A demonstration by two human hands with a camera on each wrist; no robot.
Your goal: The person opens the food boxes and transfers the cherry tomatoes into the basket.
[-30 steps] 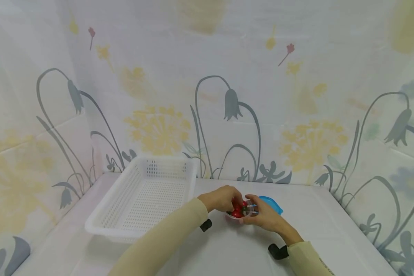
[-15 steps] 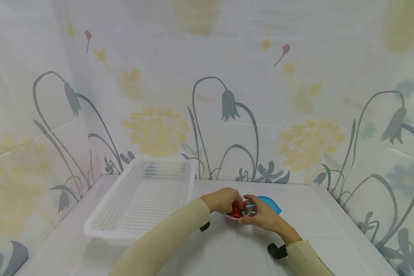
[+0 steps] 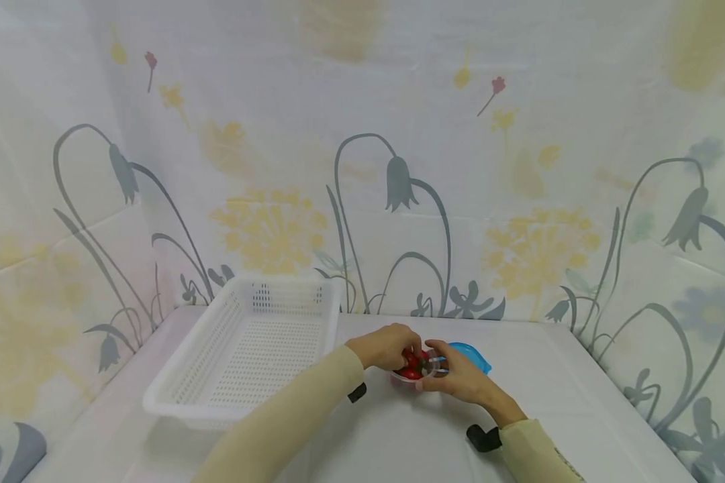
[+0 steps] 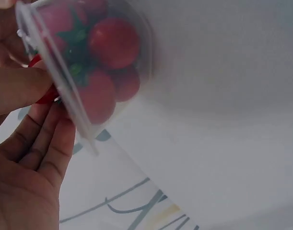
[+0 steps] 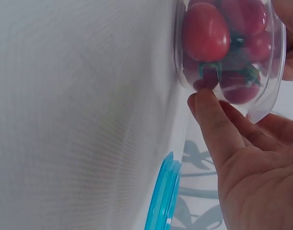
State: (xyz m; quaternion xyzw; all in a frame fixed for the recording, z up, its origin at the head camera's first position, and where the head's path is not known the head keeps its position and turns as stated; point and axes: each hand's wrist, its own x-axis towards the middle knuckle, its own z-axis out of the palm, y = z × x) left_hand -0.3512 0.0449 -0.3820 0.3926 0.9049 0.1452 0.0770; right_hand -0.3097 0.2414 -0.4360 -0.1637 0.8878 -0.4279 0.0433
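A small clear plastic tub [image 5: 276, 72] of red cherry tomatoes [image 5: 205, 32] stands on the white tabletop. My right hand [image 3: 459, 377] grips the tub from the right, thumb low on its near side and fingers behind. Over the tub's opening, my left hand [image 3: 387, 347] reaches in from the left. In the left wrist view, its thumb and fingers pinch a red tomato [image 4: 47, 97] at the tub's rim; most of that tomato is covered by the fingers. Green stems show among the tomatoes inside.
A blue plastic lid [image 3: 472, 355] lies just behind the right hand. To the left stands a large white perforated basket [image 3: 333, 322] with nothing visible inside. A flower-printed cloth [image 3: 266, 134] hangs behind and at both sides of the table.
My left hand has risen slightly since half a second ago, showing more of the tomatoes. The right hand stays on the tub. The head view has shifted a little.
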